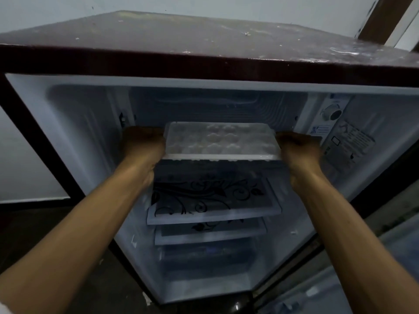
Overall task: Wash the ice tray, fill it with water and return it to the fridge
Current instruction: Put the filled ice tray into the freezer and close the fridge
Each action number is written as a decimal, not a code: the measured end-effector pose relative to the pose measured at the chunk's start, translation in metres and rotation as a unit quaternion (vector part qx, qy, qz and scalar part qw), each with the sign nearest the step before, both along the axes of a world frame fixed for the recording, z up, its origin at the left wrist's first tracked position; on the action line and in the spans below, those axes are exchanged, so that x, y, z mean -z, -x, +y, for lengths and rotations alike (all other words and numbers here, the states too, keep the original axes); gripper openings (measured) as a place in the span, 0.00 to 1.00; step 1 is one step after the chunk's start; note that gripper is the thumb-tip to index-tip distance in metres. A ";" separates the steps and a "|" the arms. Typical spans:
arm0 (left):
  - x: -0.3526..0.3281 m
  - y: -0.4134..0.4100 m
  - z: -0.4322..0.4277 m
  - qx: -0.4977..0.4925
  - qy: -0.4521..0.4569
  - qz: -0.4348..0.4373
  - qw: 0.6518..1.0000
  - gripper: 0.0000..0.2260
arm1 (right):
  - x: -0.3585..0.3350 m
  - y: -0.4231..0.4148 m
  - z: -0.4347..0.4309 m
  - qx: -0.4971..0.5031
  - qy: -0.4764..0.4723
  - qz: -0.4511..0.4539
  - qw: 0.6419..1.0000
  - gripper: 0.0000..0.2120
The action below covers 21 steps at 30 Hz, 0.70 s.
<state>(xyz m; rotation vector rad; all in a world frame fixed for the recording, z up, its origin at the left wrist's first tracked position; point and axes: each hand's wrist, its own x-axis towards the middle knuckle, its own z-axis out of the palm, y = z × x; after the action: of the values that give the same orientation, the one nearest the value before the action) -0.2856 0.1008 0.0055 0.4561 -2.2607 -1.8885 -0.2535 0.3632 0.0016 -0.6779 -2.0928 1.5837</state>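
White ice tray (221, 141) gripped between left hand (142, 143), right hand (299, 149).

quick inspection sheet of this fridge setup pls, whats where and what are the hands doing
surface: fridge top, dark red, flecked with white marks
job's things: ice tray held about level at the mouth of the top compartment of the open fridge, above the patterned shelf; what its cells hold is unclear
clutter: nothing seen
grippers: left hand grips the tray's left end, right hand grips its right end
cables: nothing seen
surroundings: dial and labels on the inner right wall; more shelves lower down, dim; pale wall to the left
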 end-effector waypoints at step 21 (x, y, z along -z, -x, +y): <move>0.008 0.081 0.014 0.013 -0.046 -0.008 0.999 0.13 | 0.005 0.068 -0.003 0.040 -0.098 -0.019 0.994 0.11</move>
<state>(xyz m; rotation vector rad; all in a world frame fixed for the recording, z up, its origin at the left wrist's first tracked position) -0.3670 0.1148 -0.0025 0.4572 -2.2069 -2.0162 -0.3213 0.3598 -0.0033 -0.7162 -2.1842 1.3106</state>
